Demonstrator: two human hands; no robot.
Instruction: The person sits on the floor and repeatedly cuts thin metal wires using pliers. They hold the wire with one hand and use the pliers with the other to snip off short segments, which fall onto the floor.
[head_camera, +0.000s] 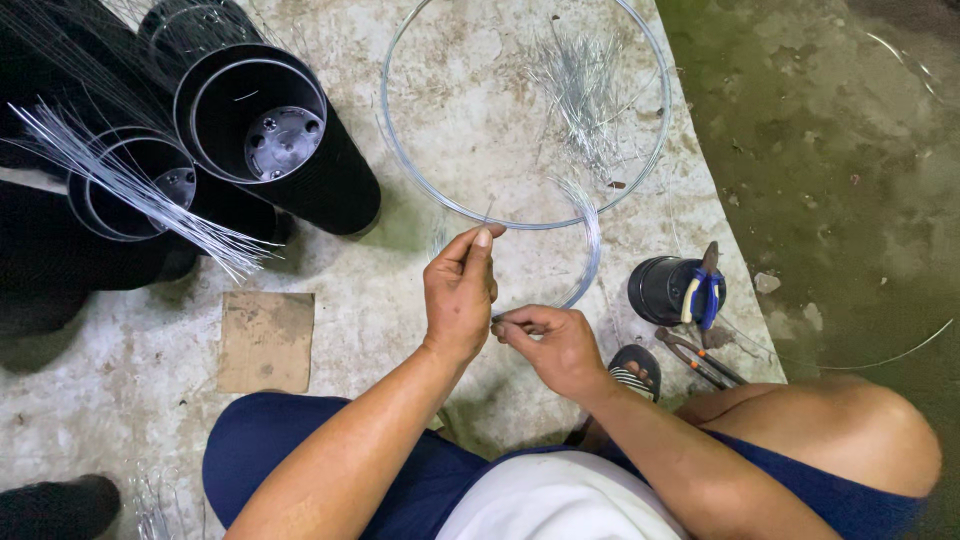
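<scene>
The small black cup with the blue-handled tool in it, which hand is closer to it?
The right hand. It sits just left of the small black cup, slightly below it. The left hand is farther left, pinching thin wire.

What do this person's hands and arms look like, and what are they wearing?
Both arms are bare to the edge of the view, with no sleeves showing. The left hand and right hand wear no gloves, rings or watch. Lower down are a white shirt, dark blue shorts and a striped sandal.
</scene>
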